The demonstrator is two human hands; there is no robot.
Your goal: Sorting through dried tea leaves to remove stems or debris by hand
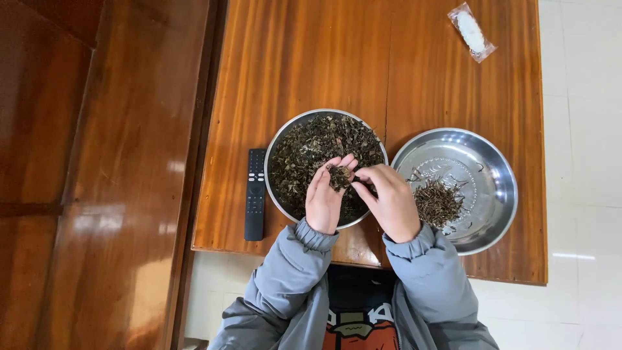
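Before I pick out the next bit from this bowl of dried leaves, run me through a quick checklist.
1. Left hand holds a clump of leaves: ok.
2. Right hand pinching at the clump: ok.
3. Hands over the full bowl: ok.
4. Side bowl with small sorted pile has room: ok.
5. Remote clear of the bowl: ok.
6. What the right fingers pinch: cannot tell.

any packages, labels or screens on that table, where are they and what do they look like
Small sealed packet: far right corner of the wooden table, lying at a slant; clear wrapper with a white oblong piece inside.
Remote control: left of the bowl of dried leaves, near the table's front edge; slim black bar with small buttons, no screen.
No signs or screens show.
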